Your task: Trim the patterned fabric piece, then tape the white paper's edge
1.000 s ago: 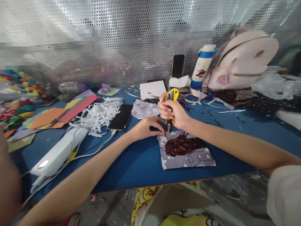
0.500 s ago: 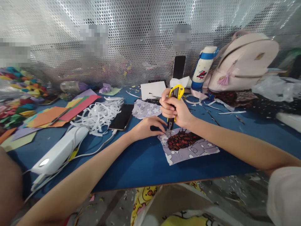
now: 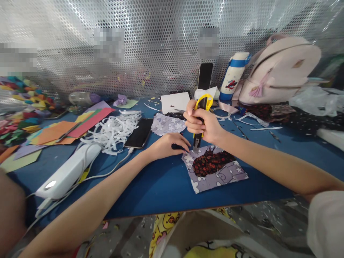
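My right hand (image 3: pixel 200 123) is wrapped round a yellow and black utility knife (image 3: pixel 198 138), held upright with its blade pointing down. The blade tip meets the upper left part of a purple cloth piece (image 3: pixel 212 182) printed with white flowers. A dark patch with red specks (image 3: pixel 211 163) lies on the middle of that piece. My left hand (image 3: pixel 170 145) pinches the upper left corner of the cloth between thumb and fingertips, close beside the blade. Behind the left hand lies a second purple flowered piece (image 3: pixel 168 123).
Left of my hands are a phone (image 3: pixel 139 132), a heap of white paper strips (image 3: pixel 115 129), a white power strip (image 3: pixel 68 172) with cables, and coloured paper (image 3: pixel 59 132). At the back stand an upright phone (image 3: pixel 205 76), a bottle (image 3: pixel 233 77) and a pale backpack (image 3: pixel 282 71).
The purple cloth piece has turned slightly clockwise, its lower edge shifting towards me. My right hand and the knife have moved a little to the right; the left hand has barely moved.
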Available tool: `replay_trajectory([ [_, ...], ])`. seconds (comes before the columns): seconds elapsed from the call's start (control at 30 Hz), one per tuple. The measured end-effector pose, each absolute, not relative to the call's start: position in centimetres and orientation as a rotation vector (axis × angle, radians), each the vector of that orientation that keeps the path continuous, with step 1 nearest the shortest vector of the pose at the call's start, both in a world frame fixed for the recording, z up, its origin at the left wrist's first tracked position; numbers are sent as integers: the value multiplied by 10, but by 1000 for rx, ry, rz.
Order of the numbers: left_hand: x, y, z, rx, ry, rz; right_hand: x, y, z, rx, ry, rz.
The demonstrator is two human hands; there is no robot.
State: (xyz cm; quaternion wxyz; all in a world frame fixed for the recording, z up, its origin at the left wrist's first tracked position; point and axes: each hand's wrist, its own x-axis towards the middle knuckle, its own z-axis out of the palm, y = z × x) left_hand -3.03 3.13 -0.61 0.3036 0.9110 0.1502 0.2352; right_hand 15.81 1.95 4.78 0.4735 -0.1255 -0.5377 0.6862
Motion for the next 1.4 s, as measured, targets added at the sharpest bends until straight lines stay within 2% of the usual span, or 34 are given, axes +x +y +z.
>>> replay_trajectory([
  [0.8, -37, 38, 0, 2509, 523, 638, 147, 9, 35, -271, -1338, 1597],
  [1.4, -38, 39, 2, 2451, 606, 492, 130, 22, 23, -366, -1316, 1606],
])
